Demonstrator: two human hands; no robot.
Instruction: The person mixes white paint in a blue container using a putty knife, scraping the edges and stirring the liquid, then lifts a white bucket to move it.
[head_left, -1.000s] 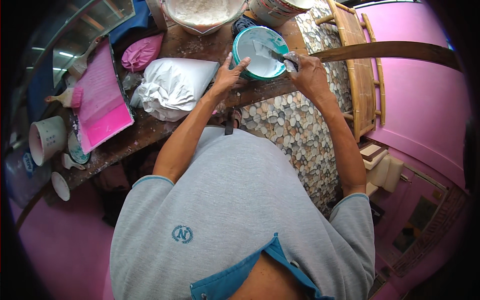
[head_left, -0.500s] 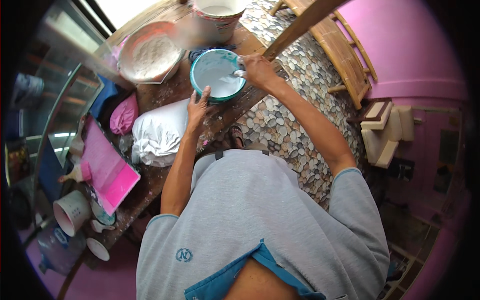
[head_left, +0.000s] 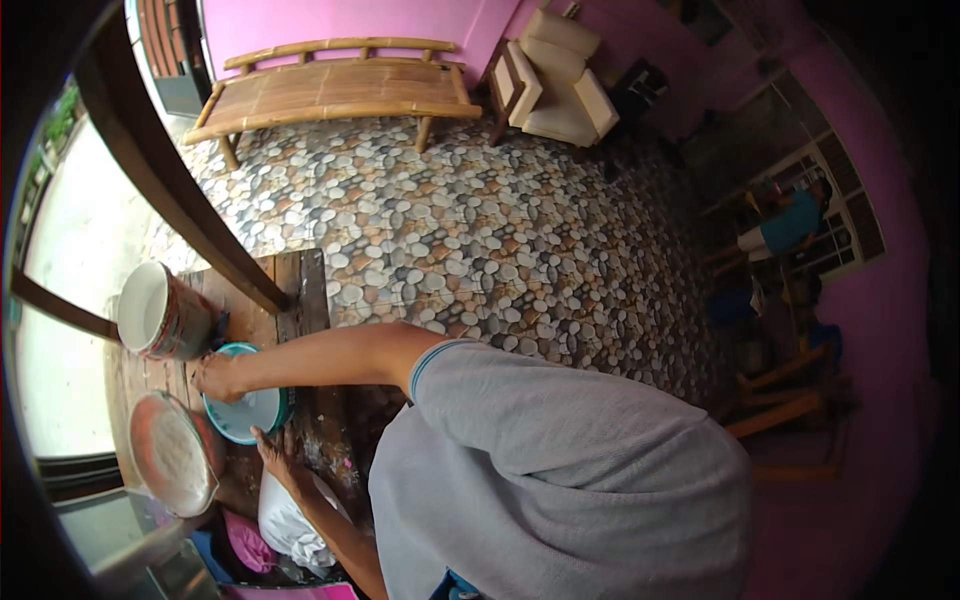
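Observation:
A teal bucket of whitish liquid stands on the wooden table at the lower left. My left hand holds its near rim, fingers against the edge. My right hand is over its far side, fingers curled closed; what they hold is hidden. Beside the bucket is an orange-red basin with pale powder in it. Beyond it stands a taller patterned bucket with a whitish inside. Below my left hand lies a stuffed white sack.
A wooden post rises by the table. Pebble-patterned floor spreads to the right. A bamboo bench and a cream armchair line the pink wall. A pink bundle lies near the sack. Another person is far right.
My view has swung to the right, so the table sits at the lower left and more room shows. Both hands stay at the teal bucket; my right hand has shifted over its far side.

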